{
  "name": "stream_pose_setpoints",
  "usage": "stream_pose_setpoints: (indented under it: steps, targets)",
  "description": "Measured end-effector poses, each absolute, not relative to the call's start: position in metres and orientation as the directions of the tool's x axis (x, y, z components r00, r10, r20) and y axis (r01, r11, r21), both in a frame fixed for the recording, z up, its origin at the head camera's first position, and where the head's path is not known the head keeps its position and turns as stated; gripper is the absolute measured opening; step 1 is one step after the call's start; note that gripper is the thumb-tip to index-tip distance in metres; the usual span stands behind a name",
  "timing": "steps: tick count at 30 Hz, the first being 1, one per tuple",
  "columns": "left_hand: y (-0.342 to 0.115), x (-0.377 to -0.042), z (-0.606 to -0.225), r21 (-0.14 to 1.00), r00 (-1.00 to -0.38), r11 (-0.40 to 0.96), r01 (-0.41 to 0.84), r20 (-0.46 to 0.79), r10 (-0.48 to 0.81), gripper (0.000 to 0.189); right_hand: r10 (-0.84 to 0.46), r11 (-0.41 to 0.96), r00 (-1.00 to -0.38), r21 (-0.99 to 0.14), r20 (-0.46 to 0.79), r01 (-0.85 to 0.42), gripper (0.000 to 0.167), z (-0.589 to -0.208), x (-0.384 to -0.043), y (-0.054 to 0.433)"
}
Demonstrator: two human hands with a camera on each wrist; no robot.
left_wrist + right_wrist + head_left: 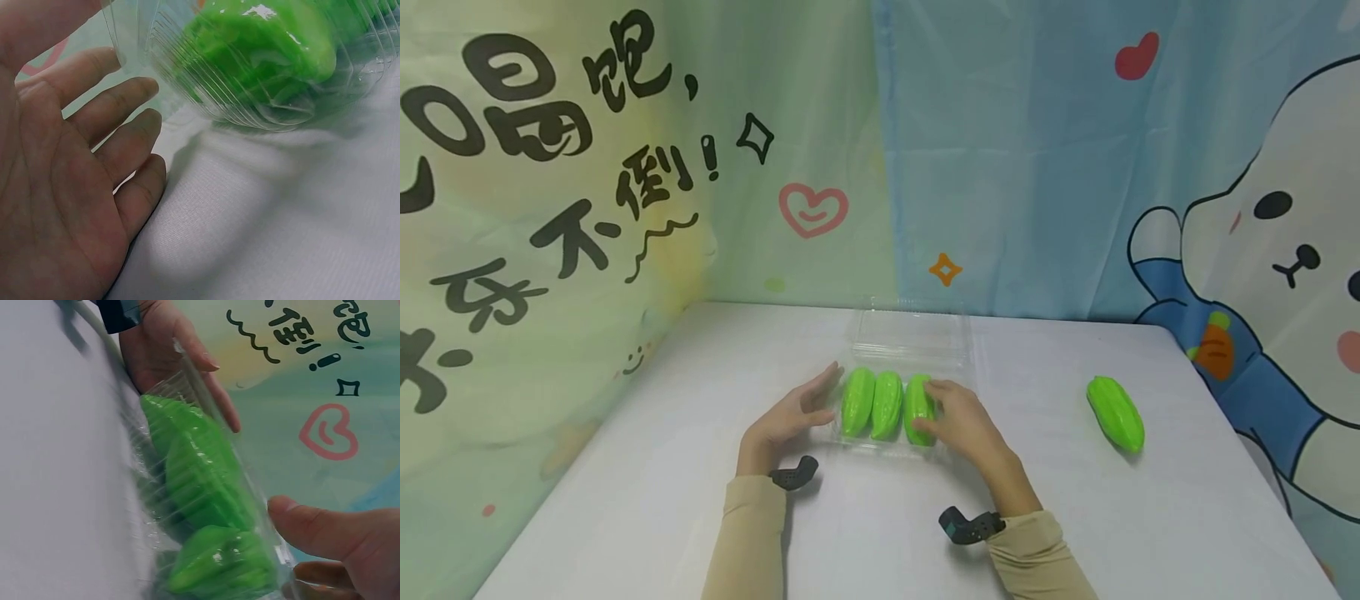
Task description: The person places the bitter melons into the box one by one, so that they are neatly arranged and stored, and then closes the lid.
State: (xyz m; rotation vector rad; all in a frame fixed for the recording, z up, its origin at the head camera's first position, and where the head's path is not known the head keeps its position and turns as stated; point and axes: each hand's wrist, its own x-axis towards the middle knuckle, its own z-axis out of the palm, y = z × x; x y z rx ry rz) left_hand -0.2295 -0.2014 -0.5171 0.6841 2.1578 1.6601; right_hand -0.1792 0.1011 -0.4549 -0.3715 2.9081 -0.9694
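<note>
A clear plastic clamshell box (pixel 880 450) lies on the table with its lid (pixel 910 333) folded back. Three bright green, ridged, elongated vegetable-like pieces stand side by side in it: a left piece (pixel 857 402), a middle piece (pixel 887 406) and a right piece (pixel 919 408). My left hand (pixel 793 414) is at the box's left side, fingers extended and apart, palm bare in the left wrist view. At the right side is my right hand (pixel 962 421), its thumb and fingers spread near the right piece; in the right wrist view its thumb (pixel 300 519) is at the box rim.
A matching green piece (pixel 1116 414) lies alone on the white table (pixel 1037 475), to the right of the box. Printed curtains (pixel 1000 167) hang behind and at the left. Small dark devices are strapped to both wrists.
</note>
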Motion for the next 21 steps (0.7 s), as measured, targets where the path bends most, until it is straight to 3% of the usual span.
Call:
stream_pose_setpoints:
  steps: [21]
  targets:
    - [-0.202,-0.231,-0.517,0.956,-0.835,0.227,0.187,0.032,0.55,0.084,-0.262,0.753,-0.963,-0.61,0.069,-0.248,0.071,-0.433,-0.178,0.163]
